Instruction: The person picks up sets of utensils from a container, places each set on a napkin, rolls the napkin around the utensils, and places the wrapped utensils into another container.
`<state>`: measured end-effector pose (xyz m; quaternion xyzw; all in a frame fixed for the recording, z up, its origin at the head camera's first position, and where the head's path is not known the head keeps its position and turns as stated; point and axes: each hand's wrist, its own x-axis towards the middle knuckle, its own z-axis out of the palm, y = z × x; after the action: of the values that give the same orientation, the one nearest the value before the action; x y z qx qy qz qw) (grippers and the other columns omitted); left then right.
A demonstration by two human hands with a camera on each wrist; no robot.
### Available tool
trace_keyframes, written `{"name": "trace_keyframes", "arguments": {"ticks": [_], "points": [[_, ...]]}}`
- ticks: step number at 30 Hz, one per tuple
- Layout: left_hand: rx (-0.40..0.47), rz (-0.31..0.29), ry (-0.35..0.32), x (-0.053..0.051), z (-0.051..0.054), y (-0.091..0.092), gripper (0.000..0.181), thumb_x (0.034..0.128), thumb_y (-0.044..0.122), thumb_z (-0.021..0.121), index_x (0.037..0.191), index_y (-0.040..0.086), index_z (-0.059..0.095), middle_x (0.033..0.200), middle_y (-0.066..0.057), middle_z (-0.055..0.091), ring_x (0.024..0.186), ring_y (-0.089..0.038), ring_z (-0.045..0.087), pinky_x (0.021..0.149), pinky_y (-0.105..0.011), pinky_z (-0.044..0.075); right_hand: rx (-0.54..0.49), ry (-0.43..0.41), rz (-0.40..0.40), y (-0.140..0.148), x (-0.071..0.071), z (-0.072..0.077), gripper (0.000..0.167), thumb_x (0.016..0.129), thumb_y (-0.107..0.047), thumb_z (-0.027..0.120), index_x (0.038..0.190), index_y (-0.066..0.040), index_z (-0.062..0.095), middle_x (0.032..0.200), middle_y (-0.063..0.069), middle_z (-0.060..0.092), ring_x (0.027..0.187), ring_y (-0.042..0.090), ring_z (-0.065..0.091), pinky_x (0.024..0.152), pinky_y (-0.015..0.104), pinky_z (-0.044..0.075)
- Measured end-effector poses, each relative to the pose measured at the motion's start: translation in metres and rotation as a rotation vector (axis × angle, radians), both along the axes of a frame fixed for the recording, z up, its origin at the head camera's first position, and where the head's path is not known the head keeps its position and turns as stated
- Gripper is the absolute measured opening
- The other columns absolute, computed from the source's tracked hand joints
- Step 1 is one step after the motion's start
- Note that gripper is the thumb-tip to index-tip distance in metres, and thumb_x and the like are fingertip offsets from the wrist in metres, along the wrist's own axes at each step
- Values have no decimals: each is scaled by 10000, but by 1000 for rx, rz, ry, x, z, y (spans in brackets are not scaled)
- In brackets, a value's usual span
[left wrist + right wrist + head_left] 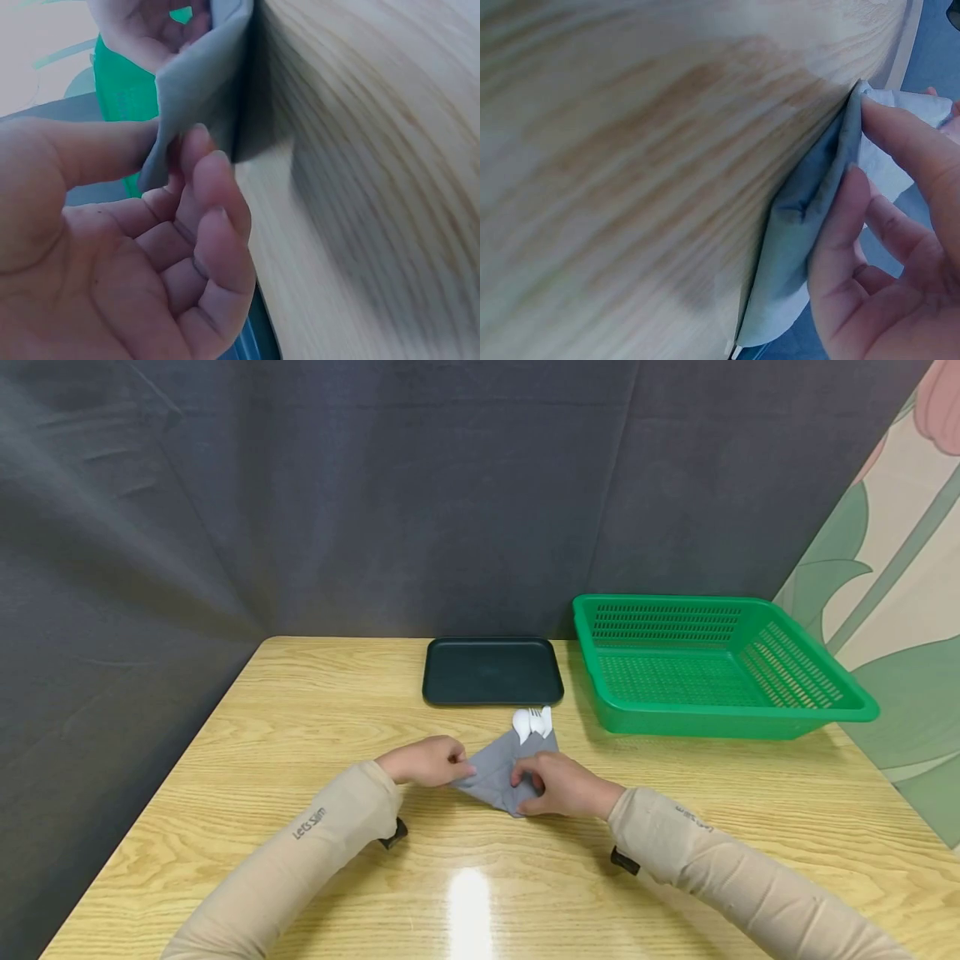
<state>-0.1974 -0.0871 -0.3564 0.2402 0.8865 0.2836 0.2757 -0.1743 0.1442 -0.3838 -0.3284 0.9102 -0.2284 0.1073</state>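
A grey cloth napkin point(495, 770) lies folded on the wooden table, its wrap around the lower part of a white plastic spoon point(521, 723), a fork point(536, 722) and a knife point(547, 720). Their tops stick out at the far end; their handles are hidden. My left hand point(429, 762) pinches the napkin's left corner; in the left wrist view the cloth point(199, 86) passes between thumb and fingers. At the near right, my right hand point(564, 785) grips the folded edge, and the right wrist view has thumb and forefinger on the napkin point(795, 229).
A black tray point(491, 672) lies behind the cutlery, at the table's far edge. Right of it stands a green plastic basket point(720, 722) with slotted sides. A dark curtain point(420, 502) hangs behind the table point(300, 710), and a flowered cloth at the right.
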Motion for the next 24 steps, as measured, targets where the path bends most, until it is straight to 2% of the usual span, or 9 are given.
{"name": "trace_keyframes", "arguments": {"ticks": [7,13,19,24], "points": [[26,1,10,2,6,9,361,960,190,492,606,148,436,501,46,393,456,-88,328,496,-205,318,3,-23,-13,-1,0,0,228,751,-190,764,931,-108,652,647,-38,517,589,36,407,559,166,365],[45,28,11,3,7,17,300,939,177,472,642,134,479,568,9,479,490,-96,371,509,-206,338,-1,-27,-17,0,1,0,228,753,-192,762,934,-107,651,641,-41,513,582,36,401,558,166,363],[81,58,-12,5,9,26,248,929,161,467,688,119,506,661,-61,542,560,-123,474,520,-207,363,-5,-36,-17,1,0,0,219,761,-178,754,935,-102,645,631,-35,505,571,35,394,550,166,355],[130,61,-40,6,10,32,262,932,153,455,675,115,490,601,-34,499,563,-146,492,537,-210,394,-11,-45,-16,2,0,0,217,761,-164,752,930,-93,637,605,-42,474,540,27,373,523,160,334]]}}
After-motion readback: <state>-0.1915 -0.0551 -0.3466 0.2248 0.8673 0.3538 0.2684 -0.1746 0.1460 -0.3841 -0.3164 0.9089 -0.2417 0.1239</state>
